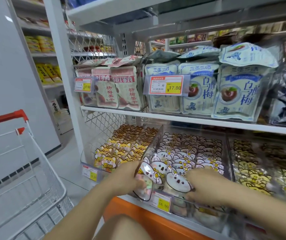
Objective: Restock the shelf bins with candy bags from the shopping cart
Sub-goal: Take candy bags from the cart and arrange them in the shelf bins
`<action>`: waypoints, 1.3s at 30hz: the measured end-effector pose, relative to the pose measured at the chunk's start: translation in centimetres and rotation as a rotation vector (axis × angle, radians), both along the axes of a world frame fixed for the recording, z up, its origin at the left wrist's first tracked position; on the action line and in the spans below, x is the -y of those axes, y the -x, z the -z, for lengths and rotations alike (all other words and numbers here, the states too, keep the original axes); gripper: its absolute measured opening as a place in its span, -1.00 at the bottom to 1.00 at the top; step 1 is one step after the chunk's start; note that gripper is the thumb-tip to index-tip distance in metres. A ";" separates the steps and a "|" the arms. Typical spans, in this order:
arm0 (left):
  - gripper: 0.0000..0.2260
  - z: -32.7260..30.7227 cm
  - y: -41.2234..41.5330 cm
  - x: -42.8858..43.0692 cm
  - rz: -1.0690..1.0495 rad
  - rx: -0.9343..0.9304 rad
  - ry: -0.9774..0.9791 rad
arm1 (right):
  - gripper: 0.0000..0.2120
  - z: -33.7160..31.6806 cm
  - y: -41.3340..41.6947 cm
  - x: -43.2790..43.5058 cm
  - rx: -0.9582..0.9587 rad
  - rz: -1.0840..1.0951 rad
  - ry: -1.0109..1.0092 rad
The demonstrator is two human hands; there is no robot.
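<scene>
The left hand point(130, 177) had its grip closed round a candy bag point(143, 181) at the front of the bin point(153, 141); the right hand point(206, 184) had an unclear grip. The bag probably needed standing upright, in line.

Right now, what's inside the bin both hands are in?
Koala candy bags, standing in rows, fill the middle clear bin. The left hand and right hand each grip a front one. Whatever lies beneath them is covered.

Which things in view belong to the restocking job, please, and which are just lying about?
Job: left hand, right hand, koala candy bags, their clear bin, shopping cart.
Lying about: yellow cat candy bags, red bayberry bags, blue plum bags, price tags.
</scene>
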State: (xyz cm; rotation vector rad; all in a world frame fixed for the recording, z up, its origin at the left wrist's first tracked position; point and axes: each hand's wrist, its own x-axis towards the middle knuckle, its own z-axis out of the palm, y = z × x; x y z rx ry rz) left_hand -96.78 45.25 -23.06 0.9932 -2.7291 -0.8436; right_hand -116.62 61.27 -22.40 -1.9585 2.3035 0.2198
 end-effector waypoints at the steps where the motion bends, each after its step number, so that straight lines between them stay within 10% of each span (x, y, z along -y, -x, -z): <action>1: -0.77 -0.1 -0.1 0.0 -0.003 0.004 -0.004 | -0.66 -0.8 0.6 0.3 0.162 0.019 -0.021; 6: -0.77 -0.3 -0.1 0.0 0.013 -0.011 -0.014 | -0.48 -3.2 1.1 3.5 0.504 0.077 0.302; 9: -0.79 0.4 -0.8 0.3 0.000 -0.100 -0.076 | -0.36 -2.4 -0.8 5.5 0.466 0.012 0.148; 12: -0.78 0.8 -2.3 0.7 -0.075 -0.298 -0.188 | -0.75 -2.4 -1.9 7.2 0.346 -0.045 0.118; 20: -0.66 0.7 -4.1 1.4 -0.299 -0.655 -0.344 | -0.60 -5.2 -3.3 8.8 0.005 -0.061 -0.111; 32: -0.69 2.4 -2.2 -0.1 -0.158 -0.468 -0.321 | -0.75 -3.5 -4.1 10.1 0.052 -0.134 -0.043; 35: -0.61 3.8 -1.5 0.2 -0.182 -0.409 -0.265 | -0.50 -4.0 -0.4 6.9 0.306 -0.007 0.063; 39: -0.78 3.5 -0.2 -0.6 -0.208 -0.353 -0.148 | -0.47 -2.6 1.0 3.6 0.149 -0.008 0.039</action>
